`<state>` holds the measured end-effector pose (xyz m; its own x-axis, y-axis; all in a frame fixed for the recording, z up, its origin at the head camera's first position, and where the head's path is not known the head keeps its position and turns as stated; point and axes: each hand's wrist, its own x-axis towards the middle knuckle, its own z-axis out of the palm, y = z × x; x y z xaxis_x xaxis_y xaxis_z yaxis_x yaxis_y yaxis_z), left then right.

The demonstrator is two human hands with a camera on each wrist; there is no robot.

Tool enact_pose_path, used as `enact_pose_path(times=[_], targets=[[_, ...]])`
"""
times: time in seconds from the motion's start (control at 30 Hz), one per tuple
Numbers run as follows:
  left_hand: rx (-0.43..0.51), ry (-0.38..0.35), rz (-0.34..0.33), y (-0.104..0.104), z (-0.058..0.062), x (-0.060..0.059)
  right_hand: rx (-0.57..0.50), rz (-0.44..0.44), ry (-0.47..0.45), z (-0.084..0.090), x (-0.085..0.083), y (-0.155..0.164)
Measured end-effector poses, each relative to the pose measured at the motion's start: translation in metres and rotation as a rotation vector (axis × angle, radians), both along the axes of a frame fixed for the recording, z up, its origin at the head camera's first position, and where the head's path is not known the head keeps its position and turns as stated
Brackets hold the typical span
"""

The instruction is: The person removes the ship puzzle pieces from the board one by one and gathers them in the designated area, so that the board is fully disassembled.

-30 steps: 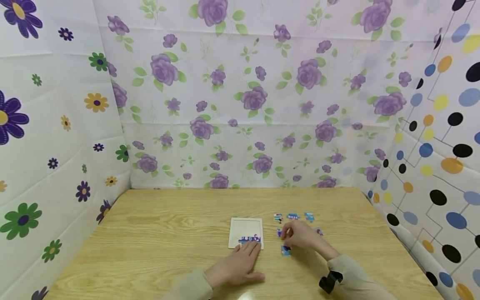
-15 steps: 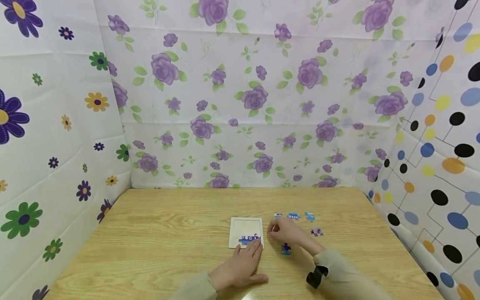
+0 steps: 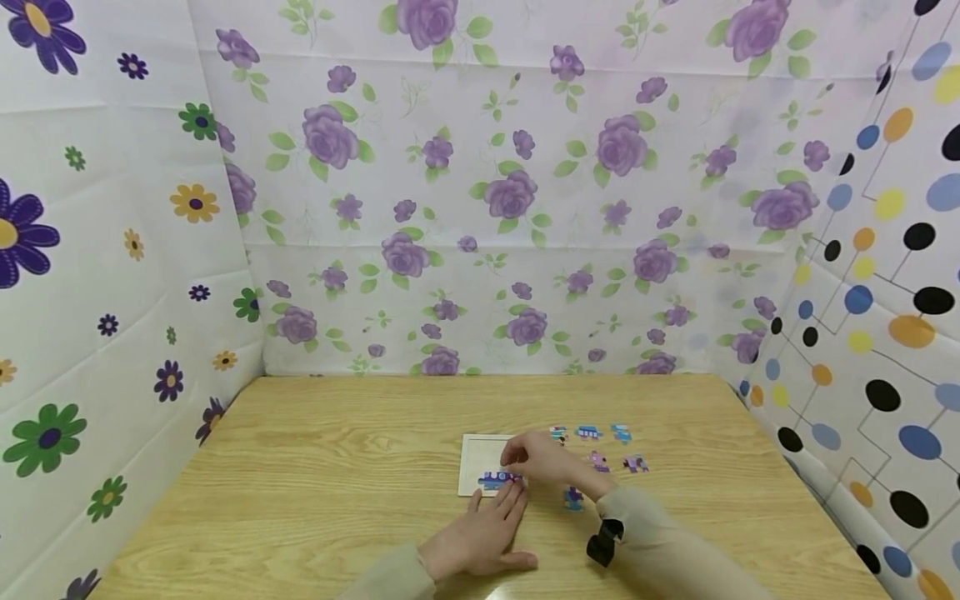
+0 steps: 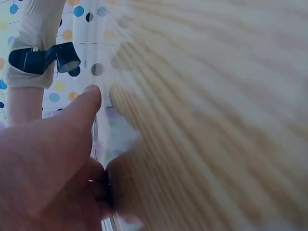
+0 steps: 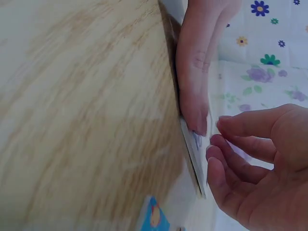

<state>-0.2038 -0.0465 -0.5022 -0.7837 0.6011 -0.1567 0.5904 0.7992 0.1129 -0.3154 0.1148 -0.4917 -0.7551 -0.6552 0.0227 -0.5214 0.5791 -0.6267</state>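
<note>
The left hand (image 3: 480, 533) lies flat on the tabletop (image 3: 322, 483), fingers straight, tips touching the puzzle board (image 3: 487, 460) at its 6 o'clock edge. The right hand (image 3: 536, 458) hovers over the board's 3 o'clock side, fingers curled; whether they pinch a piece I cannot tell. Loose puzzle pieces (image 3: 600, 446) lie at the board's 3 o'clock.

Puzzle tray (image 3: 480, 450) lies on the table (image 3: 315, 475), a joined strip of pieces (image 3: 498, 479) in its near edge. Loose pieces (image 3: 600, 446) lie right of it. Left hand (image 3: 480, 533) rests before the tray, right hand (image 3: 536, 460) over its right edge.
</note>
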Motion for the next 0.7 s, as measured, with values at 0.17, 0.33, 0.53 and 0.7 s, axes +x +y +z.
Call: enact_pose_path(times=[0.17, 0.33, 0.53, 0.7], targets=[[-0.018, -0.035, 0.012, 0.001, 0.002, -0.001, 0.035, 0.027, -0.009, 0.0, 0.001, -0.01], [-0.024, -0.033, 0.01, 0.001, 0.003, -0.001, 0.064, 0.06, -0.015, 0.001, 0.0, -0.016], [-0.022, -0.061, 0.013, -0.001, 0.006, -0.001, 0.072, 0.088, -0.042, 0.004, 0.001, -0.022], [-0.022, -0.084, 0.007, -0.001, 0.007, -0.002, 0.089, 0.098, -0.021, 0.007, 0.003, -0.025]])
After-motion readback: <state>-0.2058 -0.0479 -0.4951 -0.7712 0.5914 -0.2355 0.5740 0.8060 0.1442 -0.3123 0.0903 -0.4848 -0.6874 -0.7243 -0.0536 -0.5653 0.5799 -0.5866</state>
